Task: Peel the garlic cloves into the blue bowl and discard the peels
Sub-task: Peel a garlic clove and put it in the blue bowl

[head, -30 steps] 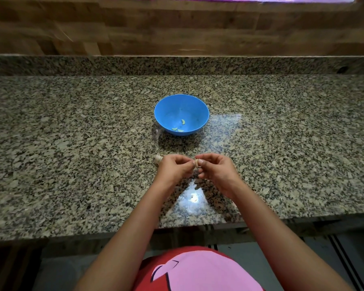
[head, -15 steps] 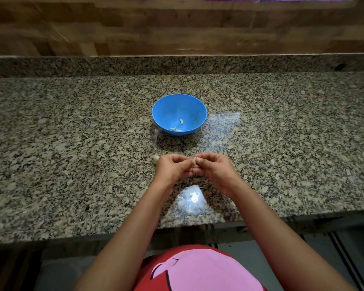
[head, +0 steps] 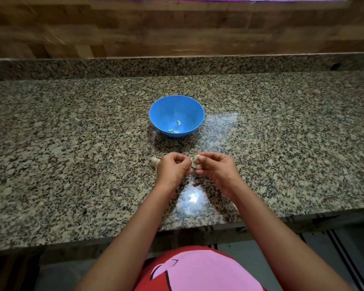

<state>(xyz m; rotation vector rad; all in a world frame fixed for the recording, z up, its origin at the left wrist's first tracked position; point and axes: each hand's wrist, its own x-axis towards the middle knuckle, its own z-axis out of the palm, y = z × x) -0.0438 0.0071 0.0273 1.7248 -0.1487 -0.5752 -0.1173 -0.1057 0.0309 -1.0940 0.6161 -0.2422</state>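
A broad counter [head: 72, 143] of speckled grey-and-tan polished granite carries everything, its glossy face throwing back a patch of light near the front edge. Behind it rises a wall of brown wooden planks [head: 135, 32]. At the bottom of the view is the person's red and pink shirt [head: 198, 271].

The round blue plastic bowl [head: 166, 108], smooth and thin-walled, stands upright near the middle of the counter, well apart from its edges.

Nearer the person, both hands are raised just above the counter and drawn together. The left hand [head: 172, 166] and the right hand [head: 214, 166] have curled fingers and both pinch the same small pale garlic clove [head: 195, 158] between their fingertips. Peeling appears to be under way.

Just beside the left hand, partly hidden by it, the papery white remainder of the garlic head [head: 155, 161] lies on the granite.

Three small curved peeled cloves [head: 178, 122] lie in the bottom of the bowl.

The clove should be light, firm and a little slick once bared. Its skin is thin, dry and likely to tear into flakes. It is best held at the body with one hand while the other nips the skin at the tip.
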